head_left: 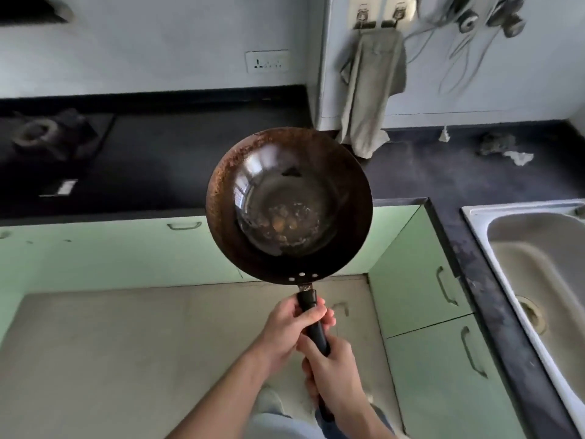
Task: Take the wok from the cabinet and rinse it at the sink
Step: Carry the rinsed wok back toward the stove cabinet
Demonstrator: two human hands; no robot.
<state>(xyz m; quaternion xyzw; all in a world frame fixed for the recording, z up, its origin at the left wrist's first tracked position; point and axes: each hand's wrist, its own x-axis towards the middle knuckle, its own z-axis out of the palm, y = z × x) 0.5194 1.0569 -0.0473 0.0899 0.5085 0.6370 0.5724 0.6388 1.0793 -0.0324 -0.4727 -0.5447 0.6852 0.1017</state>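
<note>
- Wok (288, 205) held out level in the air, bowl up, in front of the corner where the dark countertop (443, 175) turned; well left of the sink (522, 248) and not over it.
- Rusty brown band round the wok's rim, shiny dark centre with pale crusted spots near the bottom.
- Black handle (311, 321) running back from the wok toward the camera, three rivets at its root.
- Left hand (292, 326) wrapped tight round the handle just behind the wok, fingers curled over the top.
- Right hand (332, 372) clamped on the same handle farther back from the wok, touching the left hand.
- Green cabinet doors (421, 280) below and to the right of the wok, all closed.
- Grey cloth (370, 90) hung on the wall beyond the wok, its lower end resting on the countertop.
- Stove burner (38, 134) far left of the wok; wall socket (267, 61) above and behind it.
- Crumpled scraps (503, 148) on the countertop right of the wok, behind the sink.
</note>
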